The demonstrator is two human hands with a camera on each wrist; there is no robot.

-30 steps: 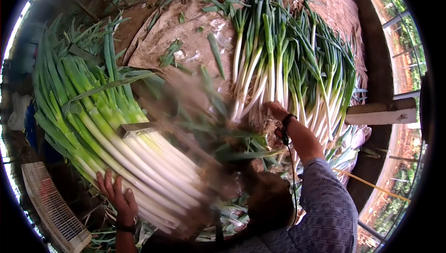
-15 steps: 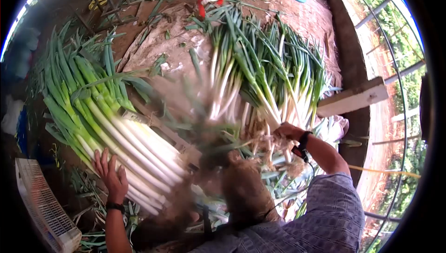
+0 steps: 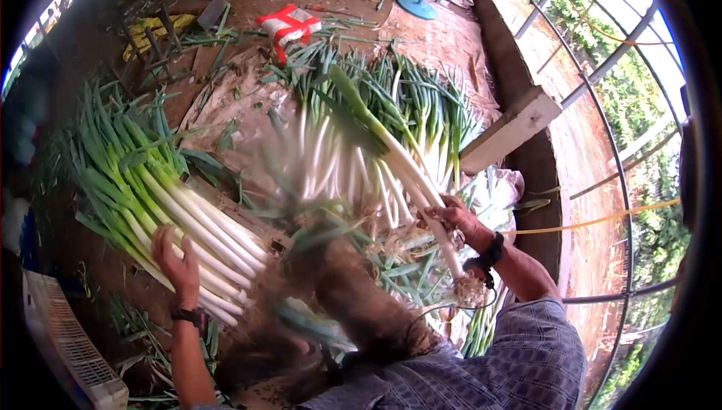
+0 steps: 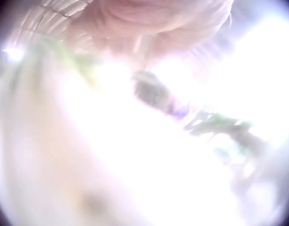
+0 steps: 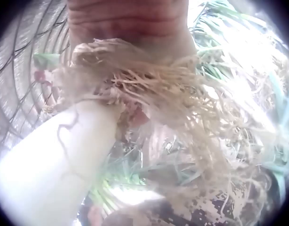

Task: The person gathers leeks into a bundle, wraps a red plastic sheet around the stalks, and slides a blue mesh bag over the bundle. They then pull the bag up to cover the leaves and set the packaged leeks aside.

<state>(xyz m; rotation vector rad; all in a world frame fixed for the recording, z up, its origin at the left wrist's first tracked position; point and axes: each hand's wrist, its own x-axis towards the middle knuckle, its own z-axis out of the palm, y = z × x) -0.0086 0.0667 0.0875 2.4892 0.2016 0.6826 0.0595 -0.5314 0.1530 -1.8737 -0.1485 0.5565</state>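
Note:
My right hand (image 3: 455,218) grips a long green onion (image 3: 398,150) by its white shank, near the root end. The onion slants up and left over the untrimmed pile, leaves pointing away. In the right wrist view its thick white shank (image 5: 55,165) and stringy roots (image 5: 154,84) hang close under the wrist. My left hand (image 3: 179,263) is at the near edge of a neat bundle of clean green onions (image 3: 203,214), fingers loosely bent, nothing held. The left wrist view is washed out, with part of the hand (image 4: 154,21) at the top.
An untrimmed pile of green onions (image 3: 331,162) with roots lies ahead. A white plastic crate (image 3: 71,342) stands at the lower left. A concrete beam (image 3: 515,128) juts in from the right, by a wire fence. A red-and-white bag (image 3: 289,25) and a blue-green stand base (image 3: 416,7) sit farther back.
My right hand has drawn one green onion out of the pile and lifted it toward me. The left hand has come up slightly from lying flat on the bundle. The view has shifted right.

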